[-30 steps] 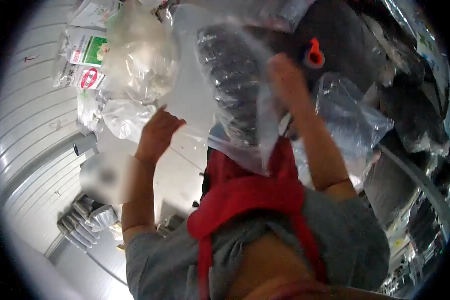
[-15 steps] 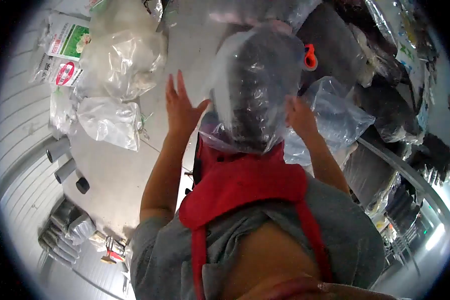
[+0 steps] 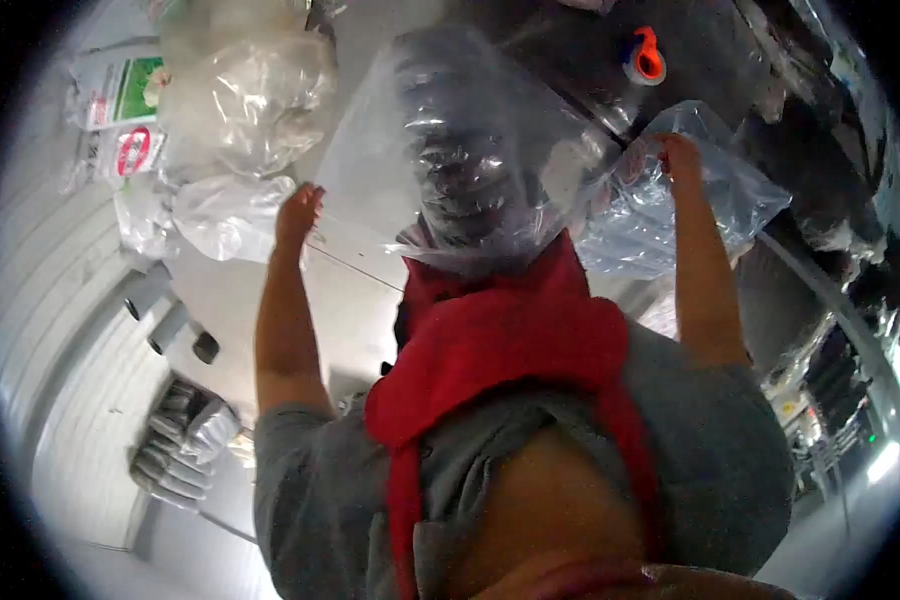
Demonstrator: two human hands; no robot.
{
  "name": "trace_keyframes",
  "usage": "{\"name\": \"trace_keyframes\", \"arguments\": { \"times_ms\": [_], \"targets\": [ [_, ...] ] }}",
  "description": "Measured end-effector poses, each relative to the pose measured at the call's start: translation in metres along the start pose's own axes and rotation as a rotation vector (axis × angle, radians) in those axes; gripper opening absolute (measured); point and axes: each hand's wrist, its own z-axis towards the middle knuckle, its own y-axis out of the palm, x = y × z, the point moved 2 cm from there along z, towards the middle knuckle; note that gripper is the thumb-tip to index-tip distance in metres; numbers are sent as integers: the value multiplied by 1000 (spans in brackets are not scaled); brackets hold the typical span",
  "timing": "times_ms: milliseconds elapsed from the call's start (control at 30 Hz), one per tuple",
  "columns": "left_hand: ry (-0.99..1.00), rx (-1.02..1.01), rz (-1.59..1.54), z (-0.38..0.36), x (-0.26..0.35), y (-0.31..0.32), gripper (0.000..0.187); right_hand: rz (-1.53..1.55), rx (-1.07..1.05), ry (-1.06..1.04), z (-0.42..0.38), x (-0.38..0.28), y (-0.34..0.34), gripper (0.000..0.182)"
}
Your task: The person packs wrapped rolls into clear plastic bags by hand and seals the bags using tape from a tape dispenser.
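Observation:
A large clear plastic bag point(image 3: 360, 150) with a stack of dark items point(image 3: 460, 170) inside lies in front of my red apron. At its left side my left hand point(image 3: 300, 212) is closed on the edge of the bag, which stretches out to it. My right hand point(image 3: 679, 156) is raised to the right, fingers closed, over another clear bag point(image 3: 640, 225); what its fingers pinch is too small to make out. The bag's plastic spreads wide between the two hands.
An orange tape dispenser point(image 3: 648, 62) rests on dark bagged goods at the upper right. White and clear bags point(image 3: 232, 215) stand at the left, near a green and white printed sack point(image 3: 135, 90). A metal rail point(image 3: 830, 290) runs along the right.
Both hands have moved apart, the left outward and down, the right outward and up. Their fingers have closed, and the clear bag is now spread wider.

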Motion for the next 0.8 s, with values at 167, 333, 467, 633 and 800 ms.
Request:
{"name": "trace_keyframes", "arguments": {
  "times_ms": [167, 333, 467, 633, 800],
  "targets": [
    [332, 387, 19, 17, -38, 28, 34, 18, 139, -709, -78, -88, 33, 52],
    [74, 314, 3, -28, 60, 10, 44, -496, 46, -621, -105, -151, 83, 59],
    [-306, 139, -555, -70, 76, 20, 39, -899, -250, -736, -64, -144, 94, 58],
    [-250, 56, -773, -42, -21, 49, 28, -577, -514, -286, 21, -108, 59, 45],
    [-107, 77, -256, 14, -47, 98, 28, -421, -317, -89, 11, -121, 94, 45]
  ]
}}
